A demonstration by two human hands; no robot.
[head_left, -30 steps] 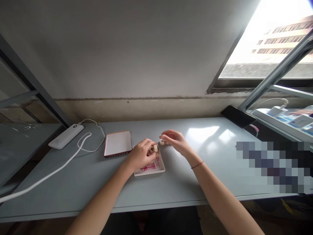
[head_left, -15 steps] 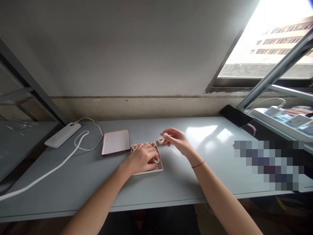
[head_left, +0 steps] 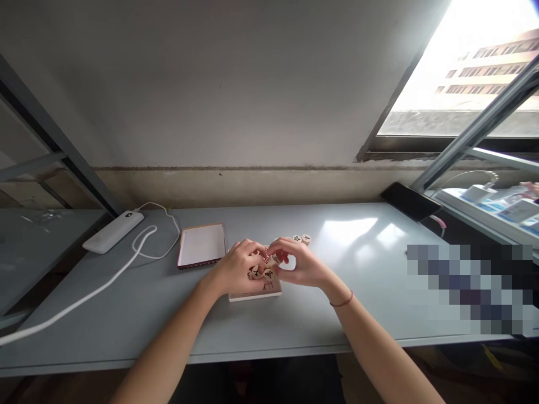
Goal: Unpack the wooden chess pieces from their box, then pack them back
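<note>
A shallow white box of round wooden xiangqi pieces with red and black characters sits on the desk. My left hand lies over it, fingers curled round several xiangqi pieces; the palm hides the box's left part. From the right, my right hand reaches to the box, thumb and fingers closed on a piece near the left fingertips. Just behind my right hand, a short row of xiangqi pieces stands on the desk, partly covered by the knuckles.
An upturned box lid with dark red edges lies left of the box. Further left are a white power bank and a white cable. A dark phone leans at the right back. Metal frame posts flank the desk.
My right hand has moved left and down from the desk to the box, uncovering pieces in the row behind it. My left hand stays over the box, with more pieces showing under its fingers.
</note>
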